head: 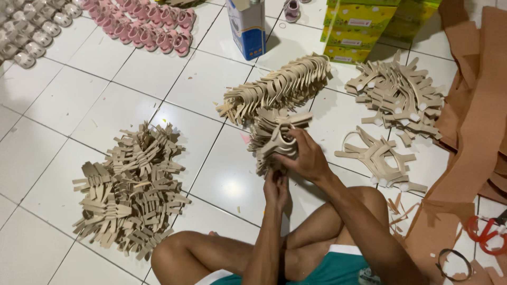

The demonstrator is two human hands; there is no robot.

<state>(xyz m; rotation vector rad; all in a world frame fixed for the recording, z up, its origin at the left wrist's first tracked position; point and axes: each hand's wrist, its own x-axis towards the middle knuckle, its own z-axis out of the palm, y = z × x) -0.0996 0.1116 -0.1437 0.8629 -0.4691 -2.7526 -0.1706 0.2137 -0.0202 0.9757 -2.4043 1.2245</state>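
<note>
I sit cross-legged on a white tiled floor (68,100). My right hand (306,155) grips a thick stack of beige cut strap pieces (272,134) from above. My left hand (276,190) pinches the lower end of the same stack from beneath. The stack hangs just above the floor in front of my knees.
A large heap of beige pieces (129,190) lies at the left, a long row (280,87) ahead, another heap (398,92) and a small pile (380,158) at the right. Pink small sandals (148,24), a blue carton (247,26), yellow-green boxes (359,26), brown sheets (475,116) and red scissors (486,232) surround me.
</note>
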